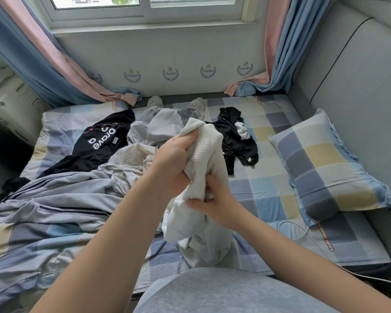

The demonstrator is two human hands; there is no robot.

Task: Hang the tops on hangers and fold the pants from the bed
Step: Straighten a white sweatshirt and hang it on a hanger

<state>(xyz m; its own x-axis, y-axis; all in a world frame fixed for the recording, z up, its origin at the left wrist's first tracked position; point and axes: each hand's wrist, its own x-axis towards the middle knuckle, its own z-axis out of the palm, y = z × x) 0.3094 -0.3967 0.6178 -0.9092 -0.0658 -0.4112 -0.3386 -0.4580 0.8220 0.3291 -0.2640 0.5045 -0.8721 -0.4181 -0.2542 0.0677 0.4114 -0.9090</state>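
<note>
Head view: left hand [175,154] grips the white garment [209,159] at its ribbed edge; right hand [219,205] pinches lower; the person should shake it open before sorting.

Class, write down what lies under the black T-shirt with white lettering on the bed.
The checked bedsheet shows all around the black T-shirt, so the shirt lies on that. Whether another garment sits beneath it cannot be seen, because the shirt covers that spot.
</note>
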